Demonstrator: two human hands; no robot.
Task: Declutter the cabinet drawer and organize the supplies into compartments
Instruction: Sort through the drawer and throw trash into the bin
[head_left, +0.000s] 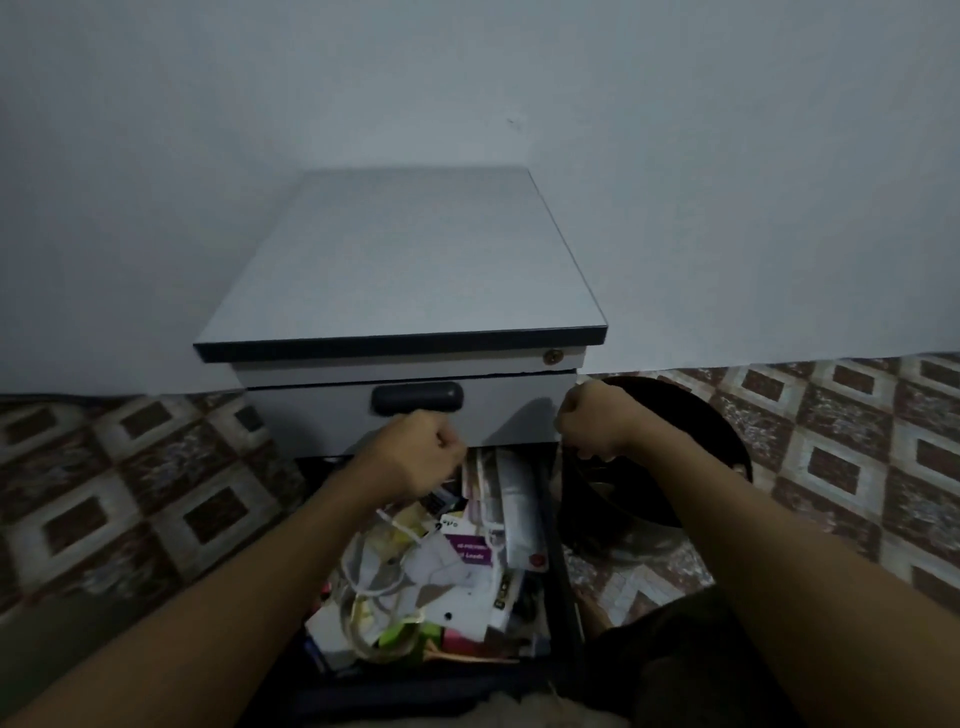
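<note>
Left hand (415, 452) and right hand (592, 421) are curled tight; holding what, I cannot tell. White cords (358, 577) at six o'clock in the drawer (441, 688) could snag and pull papers (457, 569) out.

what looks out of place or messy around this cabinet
The open dark drawer of the grey cabinet is a jumble: white papers, a purple-labelled card and a looped white cable lie overlapping at odd angles, with no compartments visible.
</note>
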